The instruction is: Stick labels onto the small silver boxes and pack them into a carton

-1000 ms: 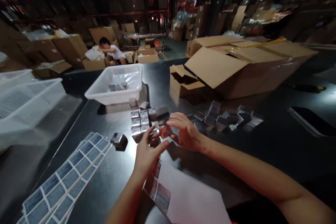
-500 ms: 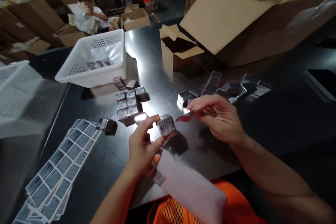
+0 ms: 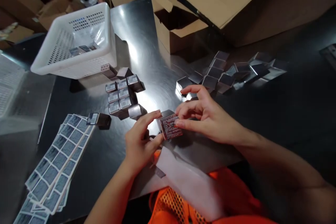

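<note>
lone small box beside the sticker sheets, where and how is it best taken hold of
Probably by the lone small box's two long plain sides, coming from above. It lies flat and apart from the sticker sheets, its labelled end toward them, so both sides look free for fingers.

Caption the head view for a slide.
Left hand holds a small silver box while right hand presses its label.
</note>
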`<action>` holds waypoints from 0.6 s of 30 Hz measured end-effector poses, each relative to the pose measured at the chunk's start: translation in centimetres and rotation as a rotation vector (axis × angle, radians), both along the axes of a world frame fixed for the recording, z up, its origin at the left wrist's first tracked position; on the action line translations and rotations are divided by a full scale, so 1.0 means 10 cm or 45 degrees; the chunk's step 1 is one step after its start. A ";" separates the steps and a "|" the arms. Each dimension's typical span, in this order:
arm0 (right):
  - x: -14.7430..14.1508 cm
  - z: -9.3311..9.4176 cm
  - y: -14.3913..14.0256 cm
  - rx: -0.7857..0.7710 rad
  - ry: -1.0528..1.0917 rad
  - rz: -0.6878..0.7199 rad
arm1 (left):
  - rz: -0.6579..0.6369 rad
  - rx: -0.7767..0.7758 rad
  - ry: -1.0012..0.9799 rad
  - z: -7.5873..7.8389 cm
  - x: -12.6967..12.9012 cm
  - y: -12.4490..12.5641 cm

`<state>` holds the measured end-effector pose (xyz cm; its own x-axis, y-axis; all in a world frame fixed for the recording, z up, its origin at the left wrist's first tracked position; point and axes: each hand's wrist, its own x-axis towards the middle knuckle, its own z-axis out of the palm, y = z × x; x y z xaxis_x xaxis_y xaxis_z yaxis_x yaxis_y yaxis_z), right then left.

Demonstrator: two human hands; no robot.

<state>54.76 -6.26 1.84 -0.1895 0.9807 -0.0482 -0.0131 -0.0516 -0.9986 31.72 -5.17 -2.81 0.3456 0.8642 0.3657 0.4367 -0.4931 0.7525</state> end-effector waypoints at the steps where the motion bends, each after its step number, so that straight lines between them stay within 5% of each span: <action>1: 0.00 -0.01 0.00 0.018 -0.014 -0.002 | 0.001 0.005 0.003 0.00 0.00 0.00; 18: -0.02 -0.05 0.01 0.102 -0.040 -0.030 | -0.009 0.037 0.003 0.00 0.01 -0.02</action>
